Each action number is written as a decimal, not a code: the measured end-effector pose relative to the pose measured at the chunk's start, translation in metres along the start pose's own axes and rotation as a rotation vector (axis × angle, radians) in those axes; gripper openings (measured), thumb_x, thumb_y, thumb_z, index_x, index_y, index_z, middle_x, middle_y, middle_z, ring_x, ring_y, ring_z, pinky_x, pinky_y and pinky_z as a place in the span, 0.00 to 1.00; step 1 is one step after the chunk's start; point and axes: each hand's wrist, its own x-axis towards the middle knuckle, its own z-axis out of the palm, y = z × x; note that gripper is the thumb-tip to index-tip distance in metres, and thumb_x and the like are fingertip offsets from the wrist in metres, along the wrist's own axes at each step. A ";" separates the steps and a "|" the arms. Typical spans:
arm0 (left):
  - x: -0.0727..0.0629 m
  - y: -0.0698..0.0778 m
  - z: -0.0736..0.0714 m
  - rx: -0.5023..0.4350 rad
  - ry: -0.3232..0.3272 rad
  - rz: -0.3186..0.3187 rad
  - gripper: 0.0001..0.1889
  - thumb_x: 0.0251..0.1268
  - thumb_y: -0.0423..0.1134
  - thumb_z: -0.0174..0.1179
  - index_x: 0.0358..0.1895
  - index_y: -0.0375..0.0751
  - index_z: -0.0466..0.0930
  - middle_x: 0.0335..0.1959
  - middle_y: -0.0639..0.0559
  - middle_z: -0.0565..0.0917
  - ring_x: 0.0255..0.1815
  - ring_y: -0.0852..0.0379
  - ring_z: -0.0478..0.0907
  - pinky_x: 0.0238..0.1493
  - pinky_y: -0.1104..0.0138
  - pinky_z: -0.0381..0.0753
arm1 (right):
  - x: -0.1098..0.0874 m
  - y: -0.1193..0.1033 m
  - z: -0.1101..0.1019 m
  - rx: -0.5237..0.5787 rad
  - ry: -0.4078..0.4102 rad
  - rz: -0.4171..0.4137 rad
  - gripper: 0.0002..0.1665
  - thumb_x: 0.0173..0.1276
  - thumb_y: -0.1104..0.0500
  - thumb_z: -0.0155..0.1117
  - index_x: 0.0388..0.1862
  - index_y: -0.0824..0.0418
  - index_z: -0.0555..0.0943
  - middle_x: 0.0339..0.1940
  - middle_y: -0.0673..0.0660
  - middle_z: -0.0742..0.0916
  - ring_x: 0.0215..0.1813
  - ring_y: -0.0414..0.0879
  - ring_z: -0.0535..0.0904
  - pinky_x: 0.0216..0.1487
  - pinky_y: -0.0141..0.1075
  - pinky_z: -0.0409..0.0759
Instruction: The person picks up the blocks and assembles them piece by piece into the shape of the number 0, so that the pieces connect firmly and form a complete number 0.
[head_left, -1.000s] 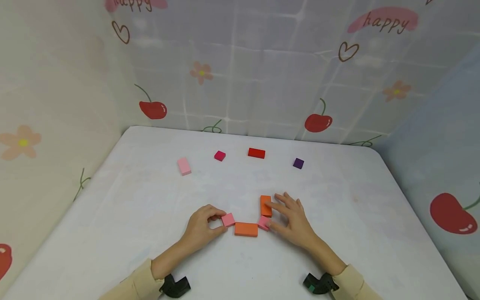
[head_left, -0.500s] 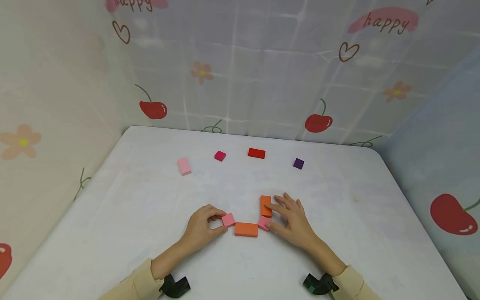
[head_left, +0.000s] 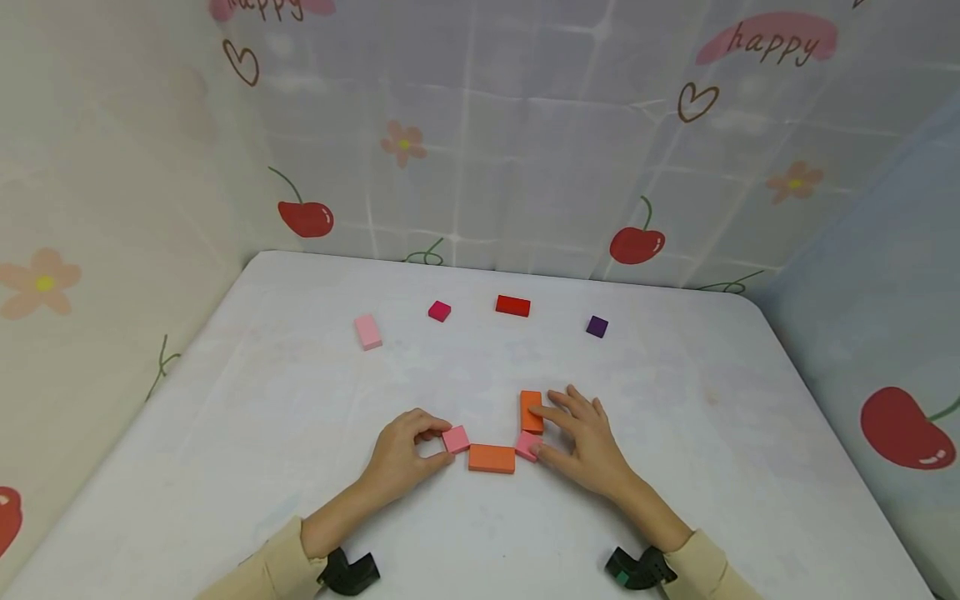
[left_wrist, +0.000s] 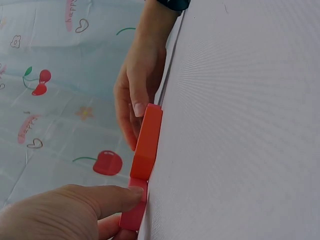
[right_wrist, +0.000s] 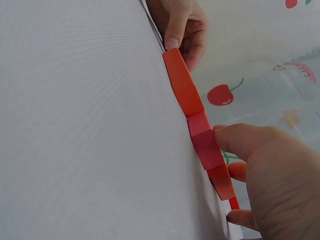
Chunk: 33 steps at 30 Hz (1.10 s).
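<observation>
In the head view my left hand (head_left: 405, 450) pinches a pink square block (head_left: 456, 439) between thumb and fingertips. That block's corner meets the left end of an orange rectangular block (head_left: 491, 458) lying crosswise. At its right end sits a second pink block (head_left: 527, 445), turned at an angle, and a second orange block (head_left: 531, 411) points away from it. My right hand (head_left: 588, 442) spreads its fingers along the right side, thumb touching the second pink block and index finger on the second orange one. In the right wrist view the thumb (right_wrist: 235, 139) lies against the pink block.
Toward the back of the white table (head_left: 300, 400) lie a light pink rectangular block (head_left: 368, 332), a magenta block (head_left: 439, 311), a red rectangular block (head_left: 513, 306) and a dark purple block (head_left: 597, 327). A printed curtain (head_left: 525, 150) stands behind the table's far edge.
</observation>
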 end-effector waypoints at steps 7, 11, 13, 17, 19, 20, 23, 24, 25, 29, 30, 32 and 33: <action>0.002 0.006 -0.004 -0.001 -0.016 -0.016 0.19 0.44 0.35 0.78 0.44 0.44 0.86 0.35 0.59 0.81 0.37 0.61 0.75 0.41 0.70 0.77 | 0.000 -0.001 -0.004 0.004 0.006 0.000 0.29 0.57 0.50 0.71 0.59 0.53 0.81 0.65 0.64 0.78 0.73 0.70 0.62 0.66 0.74 0.48; 0.004 0.013 -0.010 -0.022 -0.044 -0.092 0.24 0.46 0.33 0.76 0.51 0.43 0.83 0.40 0.55 0.79 0.40 0.59 0.74 0.43 0.69 0.77 | 0.000 -0.002 -0.004 0.003 0.002 0.015 0.29 0.57 0.48 0.71 0.59 0.52 0.81 0.66 0.63 0.78 0.73 0.69 0.61 0.67 0.74 0.48; 0.009 0.018 -0.020 -0.037 -0.058 -0.139 0.26 0.48 0.32 0.75 0.55 0.43 0.81 0.44 0.52 0.79 0.43 0.57 0.74 0.45 0.66 0.78 | 0.000 -0.004 -0.005 0.003 -0.003 0.026 0.30 0.57 0.47 0.71 0.59 0.51 0.81 0.66 0.62 0.78 0.74 0.68 0.61 0.67 0.74 0.47; 0.033 0.018 -0.054 -0.057 -0.031 -0.189 0.30 0.53 0.32 0.72 0.62 0.40 0.75 0.55 0.43 0.75 0.51 0.47 0.74 0.53 0.55 0.79 | 0.002 -0.004 -0.006 0.007 -0.011 0.032 0.30 0.57 0.46 0.71 0.60 0.51 0.81 0.66 0.62 0.77 0.74 0.68 0.60 0.68 0.73 0.47; 0.049 0.010 -0.075 -0.065 0.026 -0.204 0.31 0.55 0.32 0.70 0.64 0.37 0.72 0.58 0.39 0.72 0.55 0.43 0.72 0.57 0.52 0.77 | 0.002 -0.003 -0.006 0.010 -0.014 0.031 0.30 0.57 0.46 0.71 0.59 0.51 0.81 0.66 0.62 0.77 0.74 0.67 0.60 0.68 0.73 0.47; 0.057 0.004 -0.084 -0.069 0.056 -0.215 0.31 0.55 0.33 0.69 0.65 0.36 0.71 0.60 0.37 0.70 0.56 0.42 0.71 0.58 0.52 0.76 | 0.001 -0.003 -0.006 0.014 -0.018 0.032 0.30 0.57 0.46 0.71 0.60 0.51 0.81 0.66 0.62 0.77 0.74 0.67 0.60 0.68 0.73 0.46; 0.076 -0.019 -0.105 -0.080 0.126 -0.277 0.33 0.58 0.34 0.68 0.68 0.37 0.67 0.63 0.35 0.66 0.59 0.40 0.69 0.58 0.51 0.74 | 0.000 -0.003 -0.005 0.025 -0.025 0.035 0.30 0.57 0.46 0.71 0.60 0.51 0.81 0.66 0.61 0.78 0.75 0.67 0.60 0.68 0.73 0.46; 0.080 -0.026 -0.110 -0.085 0.131 -0.306 0.34 0.59 0.35 0.68 0.69 0.38 0.66 0.65 0.35 0.65 0.60 0.40 0.69 0.57 0.51 0.74 | -0.001 -0.004 -0.005 0.026 -0.025 0.035 0.30 0.57 0.46 0.71 0.59 0.51 0.81 0.66 0.61 0.78 0.74 0.67 0.60 0.68 0.73 0.46; 0.084 -0.034 -0.113 -0.091 0.130 -0.338 0.35 0.59 0.36 0.67 0.70 0.40 0.64 0.66 0.35 0.64 0.62 0.40 0.68 0.57 0.51 0.74 | -0.002 -0.004 -0.005 0.029 -0.025 0.034 0.30 0.57 0.46 0.71 0.59 0.51 0.81 0.66 0.62 0.78 0.74 0.67 0.60 0.68 0.73 0.46; 0.095 -0.056 -0.120 -0.126 0.082 -0.434 0.40 0.60 0.38 0.67 0.74 0.43 0.58 0.71 0.36 0.61 0.65 0.40 0.66 0.58 0.51 0.73 | -0.004 -0.004 -0.004 0.026 -0.020 0.028 0.30 0.56 0.46 0.71 0.59 0.50 0.82 0.65 0.62 0.78 0.74 0.68 0.61 0.68 0.73 0.46; 0.097 -0.061 -0.120 -0.136 0.067 -0.446 0.41 0.60 0.38 0.67 0.75 0.43 0.57 0.72 0.36 0.60 0.66 0.40 0.65 0.58 0.52 0.73 | -0.004 -0.004 -0.004 0.024 -0.019 0.025 0.30 0.56 0.46 0.71 0.59 0.50 0.81 0.65 0.62 0.78 0.74 0.68 0.61 0.68 0.73 0.47; 0.102 -0.068 -0.121 -0.157 0.036 -0.455 0.42 0.59 0.38 0.67 0.76 0.43 0.55 0.72 0.36 0.59 0.65 0.40 0.65 0.58 0.52 0.72 | -0.005 -0.004 -0.005 0.023 -0.013 0.019 0.29 0.56 0.46 0.71 0.58 0.50 0.82 0.65 0.62 0.78 0.73 0.69 0.61 0.67 0.73 0.47; 0.104 -0.072 -0.121 -0.164 0.018 -0.450 0.43 0.60 0.38 0.67 0.76 0.43 0.54 0.73 0.35 0.58 0.64 0.40 0.65 0.57 0.53 0.71 | -0.005 -0.004 -0.005 0.022 -0.008 0.015 0.29 0.56 0.47 0.71 0.58 0.50 0.82 0.65 0.62 0.79 0.73 0.69 0.62 0.67 0.74 0.47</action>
